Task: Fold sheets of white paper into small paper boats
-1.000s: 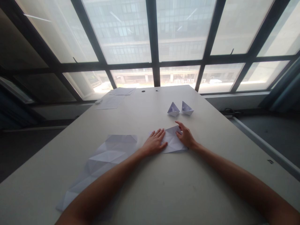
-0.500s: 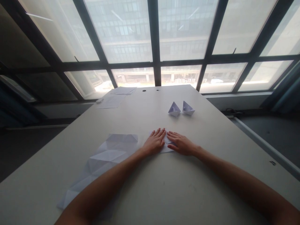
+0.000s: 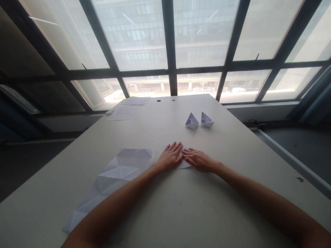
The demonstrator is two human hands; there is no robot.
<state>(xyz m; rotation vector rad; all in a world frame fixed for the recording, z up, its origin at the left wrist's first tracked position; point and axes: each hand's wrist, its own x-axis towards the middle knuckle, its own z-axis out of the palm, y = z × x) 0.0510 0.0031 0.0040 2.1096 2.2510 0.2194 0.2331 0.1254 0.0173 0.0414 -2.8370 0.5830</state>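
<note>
A folded sheet of white paper (image 3: pixel 184 165) lies flat on the table, mostly covered by my hands. My left hand (image 3: pixel 170 155) rests on its left part with the fingers stretched out and slightly spread. From the right, my right hand (image 3: pixel 198 159) lies flat on the same paper, its fingertips close to the left hand's fingers. Left of my hands is a larger creased white sheet (image 3: pixel 116 174), partly hidden under my left forearm. Beyond my hands stand two folded paper boats (image 3: pixel 191 121), side by side.
The white table (image 3: pixel 222 206) reaches toward a wall of windows. At its far left are several flat paper sheets (image 3: pixel 124 112) and a small pale object (image 3: pixel 109 112). A small dark item (image 3: pixel 300 179) lies near the right edge. Two round holes are at the far end.
My right hand has slid slightly left across the folded paper, bringing its fingertips nearer my left hand. The left hand has stayed almost in place.
</note>
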